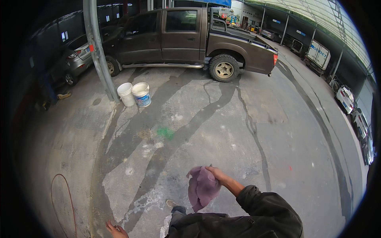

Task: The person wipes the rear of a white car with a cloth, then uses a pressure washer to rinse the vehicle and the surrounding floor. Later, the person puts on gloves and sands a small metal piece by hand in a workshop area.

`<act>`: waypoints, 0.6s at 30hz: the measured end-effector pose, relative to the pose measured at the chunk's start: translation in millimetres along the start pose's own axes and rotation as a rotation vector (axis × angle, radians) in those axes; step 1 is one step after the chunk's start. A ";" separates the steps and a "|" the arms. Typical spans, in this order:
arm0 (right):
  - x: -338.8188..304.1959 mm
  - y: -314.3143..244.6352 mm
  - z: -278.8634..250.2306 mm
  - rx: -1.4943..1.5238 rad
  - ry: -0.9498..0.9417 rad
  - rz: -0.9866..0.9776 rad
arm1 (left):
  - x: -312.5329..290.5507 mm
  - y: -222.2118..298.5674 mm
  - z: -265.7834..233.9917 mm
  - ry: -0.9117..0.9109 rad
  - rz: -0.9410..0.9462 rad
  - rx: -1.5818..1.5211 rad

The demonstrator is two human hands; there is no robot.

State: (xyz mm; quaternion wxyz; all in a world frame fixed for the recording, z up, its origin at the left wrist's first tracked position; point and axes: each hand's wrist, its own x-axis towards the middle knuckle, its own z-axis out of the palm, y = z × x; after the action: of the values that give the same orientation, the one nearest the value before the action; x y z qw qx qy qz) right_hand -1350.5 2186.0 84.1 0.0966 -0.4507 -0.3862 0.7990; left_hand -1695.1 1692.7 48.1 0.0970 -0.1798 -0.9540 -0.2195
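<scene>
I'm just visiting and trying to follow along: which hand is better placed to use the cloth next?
Probably the right: the right hand already grips the purple cloth in front of the body, while the left hand is far off to the side, at the lower edge.

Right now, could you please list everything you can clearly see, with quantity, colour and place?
Cloth: one, dusty purple, lower centre
Pickup truck: one, dark brown, top centre
Post: one, grey, upper left
Buckets: two, white, beside the post
Car: one, silver, left of the post
Box truck: one, white, upper right
Parked cars: several, mostly white, right edge
Hose or cable: one, reddish, lower left floor
Stain: one, green, mid-floor
Floor: one, grey with darker streaks, throughout
Roof: one, pale, upper right
Shoe: one, light, bottom centre
Sleeve: one, dark, lower right
Left fingers: one hand, bare, bottom left
Right fingers: one hand, bare, gripping the cloth
</scene>
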 end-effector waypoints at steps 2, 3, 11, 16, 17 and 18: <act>49.3 -20.5 -5.7 0.175 0.164 -0.132 | 19.8 -42.8 44.2 -0.093 -0.101 0.155; 79.3 -25.0 -7.8 0.194 0.228 -0.271 | 31.6 -54.7 70.6 -0.157 -0.059 0.115; 249.9 -25.5 16.1 -0.070 0.537 -0.187 | 126.8 21.6 158.0 -0.509 -0.078 -0.431; 406.2 -88.9 50.1 -0.379 0.501 -0.074 | 149.9 6.3 178.1 -0.376 -0.371 -0.293; 442.1 -106.4 64.4 -0.444 0.471 -0.089 | 139.3 -25.8 191.9 -0.337 -0.479 -0.182; 477.8 -131.8 83.1 -0.491 0.448 -0.106 | 123.6 -70.1 206.1 -0.217 -0.385 -0.170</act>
State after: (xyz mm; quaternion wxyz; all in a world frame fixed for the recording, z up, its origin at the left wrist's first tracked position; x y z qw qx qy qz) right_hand -1716.8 2472.1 -107.0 0.1090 -0.6044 -0.5591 0.5570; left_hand -1857.3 1764.5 -128.6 -0.0652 -0.0248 -0.9536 -0.2930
